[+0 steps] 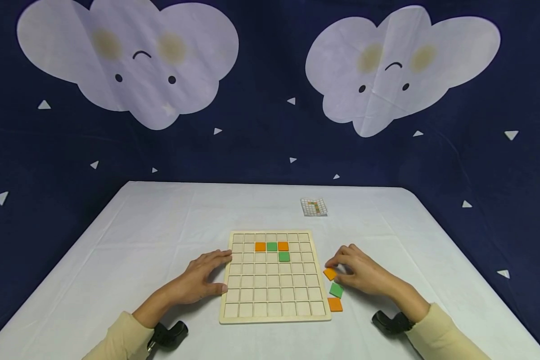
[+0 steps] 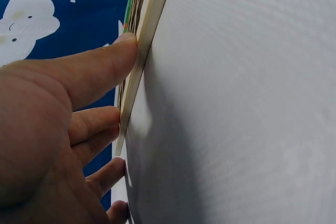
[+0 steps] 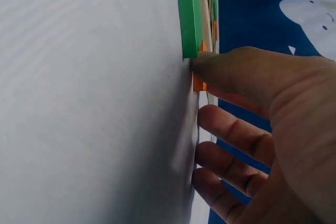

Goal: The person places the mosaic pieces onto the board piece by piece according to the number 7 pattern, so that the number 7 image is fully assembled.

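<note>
A pale wooden grid board [image 1: 274, 319] lies on the table. In its upper rows sit two orange tiles and a green tile [image 1: 272, 246] side by side, with another green tile [image 1: 284, 256] under the right orange one. My left hand [image 1: 202, 280] rests at the board's left edge, thumb and fingers spread and touching the rim. Beside the right edge, my right hand [image 1: 362, 272] pinches an orange tile [image 1: 330, 273] between thumb and index finger, low at the tabletop. Nearer me lie a loose green tile [image 1: 336, 290] and a second loose orange tile [image 1: 335, 304], which meets the board's edge.
A small card [image 1: 314, 207] printed with a grid and coloured squares lies behind the board, to the right. The white-covered table [image 1: 162, 215] ends at a dark blue cloth [image 1: 261, 150] with clouds on it. Black wrist mounts [image 1: 168, 336] sit at both sleeves.
</note>
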Tool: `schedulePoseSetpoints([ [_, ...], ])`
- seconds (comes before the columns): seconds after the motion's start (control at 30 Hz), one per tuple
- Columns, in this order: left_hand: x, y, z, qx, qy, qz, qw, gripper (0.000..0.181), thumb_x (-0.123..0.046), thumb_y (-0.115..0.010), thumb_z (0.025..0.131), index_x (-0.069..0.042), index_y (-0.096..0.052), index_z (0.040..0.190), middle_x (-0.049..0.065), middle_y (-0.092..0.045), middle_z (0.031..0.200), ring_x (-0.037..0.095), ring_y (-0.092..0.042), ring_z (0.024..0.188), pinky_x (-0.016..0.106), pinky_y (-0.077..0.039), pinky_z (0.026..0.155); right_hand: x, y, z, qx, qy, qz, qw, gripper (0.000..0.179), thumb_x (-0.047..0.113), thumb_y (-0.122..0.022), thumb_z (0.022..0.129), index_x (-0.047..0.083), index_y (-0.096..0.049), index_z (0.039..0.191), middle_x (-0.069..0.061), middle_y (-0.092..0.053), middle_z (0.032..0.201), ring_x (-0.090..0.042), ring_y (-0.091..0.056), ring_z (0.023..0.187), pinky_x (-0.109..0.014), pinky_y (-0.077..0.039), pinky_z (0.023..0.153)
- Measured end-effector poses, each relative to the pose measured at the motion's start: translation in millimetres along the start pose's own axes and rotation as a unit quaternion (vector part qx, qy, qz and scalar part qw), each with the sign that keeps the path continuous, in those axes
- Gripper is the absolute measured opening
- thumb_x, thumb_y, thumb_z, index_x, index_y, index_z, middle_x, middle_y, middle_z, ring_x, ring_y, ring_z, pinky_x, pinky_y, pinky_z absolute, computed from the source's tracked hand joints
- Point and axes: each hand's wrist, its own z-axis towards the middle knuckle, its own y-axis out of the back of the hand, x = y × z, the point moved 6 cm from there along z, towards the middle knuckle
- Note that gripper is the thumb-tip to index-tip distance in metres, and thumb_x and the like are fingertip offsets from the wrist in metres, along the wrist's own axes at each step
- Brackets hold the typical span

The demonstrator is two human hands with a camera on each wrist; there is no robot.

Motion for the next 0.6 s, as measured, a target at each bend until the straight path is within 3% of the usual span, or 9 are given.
schedulePoseSetpoints([
  [0.33, -0.3, 0.0, -0.6, 0.001, -0.001, -0.005, 1.0, 0.067, -0.028, -0.07, 0.083, -0.003, -0.043, 0.139, 0.013, -0.036, 0.151, 0.043, -0.023, 0.141, 0.066, -0.016, 0.108, 1.3, -1.1, 0.2, 0.01, -0.003, -0.006, 0.9999, 0.027, 0.022, -0.073, 0.08, 0.025, -0.07, 0.106, 0.014, -0.055, 0.096, -0.005, -0.037, 0.083, -0.02, -0.03, 0.072],
  [0.6, 0.1, -0.2, -0.6, 0.003, 0.0, -0.006, 1.0, 0.067, -0.028, -0.07, 0.084, -0.003, -0.043, 0.14, 0.013, -0.035, 0.151, 0.043, -0.022, 0.141, 0.066, -0.015, 0.108, -0.5, -1.2, -2.8, -0.003, -0.004, -0.002, 1.0, 0.022, 0.023, -0.074, 0.08, 0.025, -0.07, 0.102, 0.014, -0.056, 0.097, -0.004, -0.039, 0.085, -0.024, -0.035, 0.076],
])
